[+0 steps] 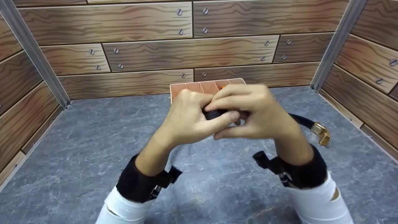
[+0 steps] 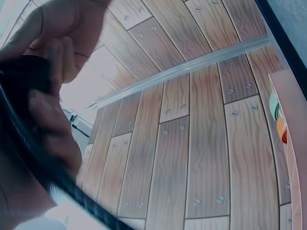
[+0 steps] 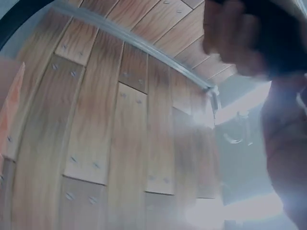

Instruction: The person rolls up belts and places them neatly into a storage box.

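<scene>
In the head view my left hand (image 1: 191,118) grips a dark, bunched part of a black belt (image 1: 214,114), its thumb lying along the near side. From the right, my right hand (image 1: 252,112) holds the same part, fingers bent over its top and thumb below. Behind the right wrist the belt continues to a gold buckle (image 1: 321,133) at the right. The left wrist view shows fingers (image 2: 55,129) curled by the belt (image 2: 72,191), whose long edge slants down across the view. Dark material (image 3: 283,40) beside fingers is blurred in the right wrist view. The hands hide most of the held part.
A pink compartment box (image 1: 177,88) stands behind the hands, partly covered by them; something orange (image 1: 223,87) sits inside. Wood-patterned walls (image 1: 149,53) enclose the grey marbled table (image 1: 93,140) at the back and sides. Each wrist wears a black camera band (image 1: 133,180).
</scene>
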A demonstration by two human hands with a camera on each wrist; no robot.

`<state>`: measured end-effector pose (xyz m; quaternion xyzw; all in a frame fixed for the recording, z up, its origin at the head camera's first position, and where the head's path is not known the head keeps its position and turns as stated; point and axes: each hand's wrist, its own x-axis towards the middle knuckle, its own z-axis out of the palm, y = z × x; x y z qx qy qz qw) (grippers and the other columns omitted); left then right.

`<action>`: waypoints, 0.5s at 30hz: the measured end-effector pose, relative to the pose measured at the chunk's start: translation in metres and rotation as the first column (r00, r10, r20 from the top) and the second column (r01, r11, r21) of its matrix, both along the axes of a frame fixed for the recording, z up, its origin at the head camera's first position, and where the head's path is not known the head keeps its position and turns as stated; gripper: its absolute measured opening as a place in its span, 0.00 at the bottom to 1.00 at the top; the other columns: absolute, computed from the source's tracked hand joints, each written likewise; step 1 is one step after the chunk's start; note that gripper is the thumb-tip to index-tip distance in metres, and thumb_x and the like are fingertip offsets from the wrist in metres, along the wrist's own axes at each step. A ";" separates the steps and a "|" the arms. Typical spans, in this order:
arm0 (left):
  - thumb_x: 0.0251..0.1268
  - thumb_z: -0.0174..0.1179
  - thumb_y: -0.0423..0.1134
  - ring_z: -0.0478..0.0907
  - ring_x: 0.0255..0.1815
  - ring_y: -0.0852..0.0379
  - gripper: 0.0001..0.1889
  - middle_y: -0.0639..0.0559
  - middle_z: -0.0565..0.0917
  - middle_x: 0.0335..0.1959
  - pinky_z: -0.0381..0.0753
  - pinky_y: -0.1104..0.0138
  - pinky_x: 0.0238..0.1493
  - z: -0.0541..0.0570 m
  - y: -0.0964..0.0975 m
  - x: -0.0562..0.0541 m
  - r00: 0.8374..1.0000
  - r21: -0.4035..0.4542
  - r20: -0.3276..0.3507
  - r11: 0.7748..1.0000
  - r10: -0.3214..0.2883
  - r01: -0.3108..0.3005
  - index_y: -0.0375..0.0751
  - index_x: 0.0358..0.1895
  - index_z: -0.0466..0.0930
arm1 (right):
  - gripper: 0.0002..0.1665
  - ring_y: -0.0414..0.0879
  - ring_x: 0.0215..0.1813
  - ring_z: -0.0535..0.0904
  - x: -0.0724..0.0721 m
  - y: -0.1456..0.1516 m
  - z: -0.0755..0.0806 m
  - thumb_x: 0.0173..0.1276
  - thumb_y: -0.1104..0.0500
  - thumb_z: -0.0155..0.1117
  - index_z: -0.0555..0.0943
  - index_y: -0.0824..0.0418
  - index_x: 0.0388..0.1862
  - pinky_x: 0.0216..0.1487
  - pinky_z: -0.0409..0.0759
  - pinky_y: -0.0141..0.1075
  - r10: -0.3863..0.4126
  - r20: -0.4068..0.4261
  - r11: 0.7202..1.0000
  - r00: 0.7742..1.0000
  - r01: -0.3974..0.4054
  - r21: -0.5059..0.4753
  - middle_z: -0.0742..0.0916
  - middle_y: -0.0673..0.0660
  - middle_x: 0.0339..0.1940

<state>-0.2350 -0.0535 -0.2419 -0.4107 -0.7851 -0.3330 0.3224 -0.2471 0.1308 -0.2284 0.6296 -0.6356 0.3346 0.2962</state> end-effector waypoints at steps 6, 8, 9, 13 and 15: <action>0.47 0.64 0.55 0.60 0.09 0.59 0.22 0.60 0.60 0.08 0.62 0.64 0.09 -0.005 0.007 0.005 0.891 -0.107 -0.155 0.889 0.427 -0.445 0.51 0.10 0.64 | 0.16 0.43 0.33 0.79 0.011 -0.004 -0.007 0.57 0.54 0.77 0.82 0.60 0.37 0.34 0.82 0.33 -0.324 -0.369 0.920 0.871 0.381 0.092 0.85 0.52 0.37; 0.47 0.63 0.56 0.62 0.09 0.57 0.22 0.60 0.60 0.08 0.63 0.62 0.09 -0.005 0.008 0.006 0.871 -0.134 -0.167 0.864 0.463 -0.485 0.51 0.10 0.63 | 0.15 0.43 0.29 0.76 0.011 -0.005 -0.008 0.57 0.54 0.76 0.80 0.61 0.36 0.30 0.81 0.33 -0.345 -0.415 0.906 0.842 0.415 0.089 0.83 0.52 0.35; 0.48 0.63 0.56 0.62 0.09 0.57 0.22 0.60 0.60 0.08 0.64 0.63 0.09 -0.005 0.007 0.006 0.876 -0.151 -0.158 0.866 0.456 -0.478 0.51 0.10 0.63 | 0.15 0.43 0.28 0.75 0.011 -0.005 -0.009 0.57 0.55 0.75 0.80 0.61 0.35 0.28 0.80 0.33 -0.344 -0.432 0.906 0.834 0.416 0.082 0.82 0.52 0.33; 0.55 0.63 0.56 0.61 0.12 0.62 0.23 0.61 0.62 0.10 0.62 0.67 0.12 -0.001 0.001 0.003 0.964 -0.190 -0.023 0.945 0.265 -0.264 0.51 0.12 0.65 | 0.13 0.44 0.26 0.77 0.007 -0.004 -0.010 0.55 0.58 0.74 0.82 0.64 0.36 0.27 0.80 0.33 -0.286 -0.381 0.945 0.879 0.325 0.040 0.84 0.54 0.30; 0.59 0.63 0.57 0.61 0.14 0.66 0.21 0.63 0.65 0.11 0.62 0.69 0.15 0.001 -0.004 0.002 0.989 -0.171 0.089 0.980 0.117 -0.101 0.52 0.15 0.69 | 0.14 0.44 0.26 0.79 0.003 -0.003 -0.009 0.54 0.58 0.76 0.85 0.65 0.36 0.27 0.80 0.33 -0.199 -0.287 0.979 0.937 0.205 -0.010 0.86 0.55 0.29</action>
